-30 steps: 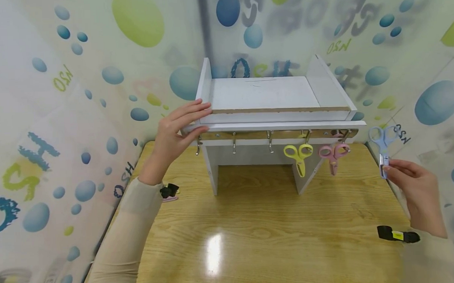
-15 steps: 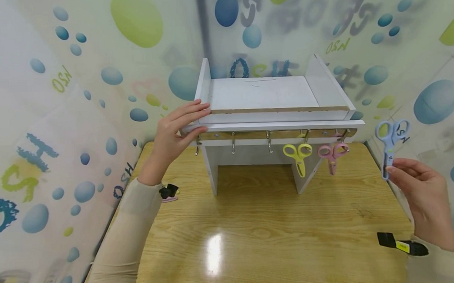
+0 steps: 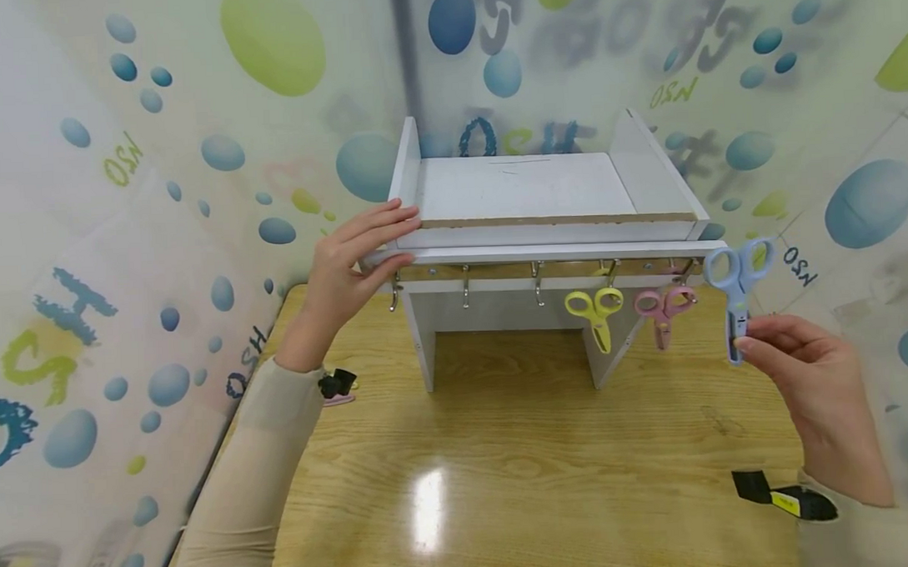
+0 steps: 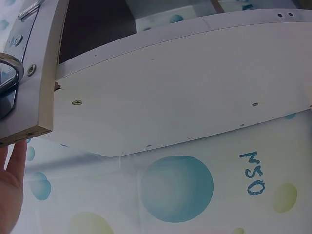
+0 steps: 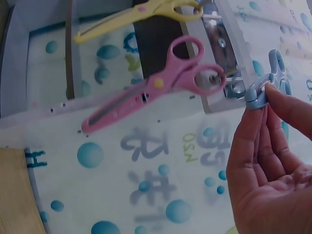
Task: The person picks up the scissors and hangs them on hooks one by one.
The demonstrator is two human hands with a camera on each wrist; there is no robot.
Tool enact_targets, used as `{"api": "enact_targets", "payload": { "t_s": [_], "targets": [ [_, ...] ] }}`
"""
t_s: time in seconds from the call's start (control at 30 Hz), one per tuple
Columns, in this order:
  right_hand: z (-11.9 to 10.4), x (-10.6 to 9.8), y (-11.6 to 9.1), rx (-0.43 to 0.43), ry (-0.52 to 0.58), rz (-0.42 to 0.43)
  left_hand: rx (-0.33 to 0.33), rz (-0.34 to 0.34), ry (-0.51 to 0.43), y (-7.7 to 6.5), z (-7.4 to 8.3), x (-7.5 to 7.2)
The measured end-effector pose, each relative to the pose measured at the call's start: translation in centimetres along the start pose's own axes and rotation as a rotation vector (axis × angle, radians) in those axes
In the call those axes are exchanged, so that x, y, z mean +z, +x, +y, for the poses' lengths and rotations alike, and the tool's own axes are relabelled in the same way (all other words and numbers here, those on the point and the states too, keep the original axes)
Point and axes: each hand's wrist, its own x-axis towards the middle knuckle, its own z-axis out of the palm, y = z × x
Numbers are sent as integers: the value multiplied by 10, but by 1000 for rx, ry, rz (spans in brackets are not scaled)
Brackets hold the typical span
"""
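Note:
My left hand holds the left front corner of a white shelf, its fingers over the upper board and its thumb along the ledge. In the left wrist view, part of that hand shows under the board's end. Blue scissors are pinched at the blade end by my right hand, handles up, beside the shelf's right end. Yellow scissors and pink scissors hang by their handles from hooks on the shelf's front. The right wrist view shows the blue scissors near the rack's end.
Several metal hooks, such as one left of centre, line the front rail. The shelf stands on a wooden table. A pink item lies beside the left wrist, partly hidden. Patterned walls surround the table.
My right hand first moved slightly right with the blue scissors, then left toward the shelf's right end. The left hand stays on the corner, and the hanging scissors have not moved.

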Motion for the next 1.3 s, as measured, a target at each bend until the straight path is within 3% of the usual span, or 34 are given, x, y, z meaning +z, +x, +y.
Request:
{"api": "enact_targets", "payload": {
  "t_s": [0.13,0.37,0.7,1.3],
  "targets": [
    [3,13,0,-6,-45,-36,-2,-1,1,1,1,0],
    [11,39,0,-15,-94,-182,-5,15,-13,1,2,0],
    [25,76,-4,65,-259,-308,-10,-3,2,1,1,0],
    [45,100,-1,59,-336,-392,-11,6,-4,0,0,1]
  ]
}}
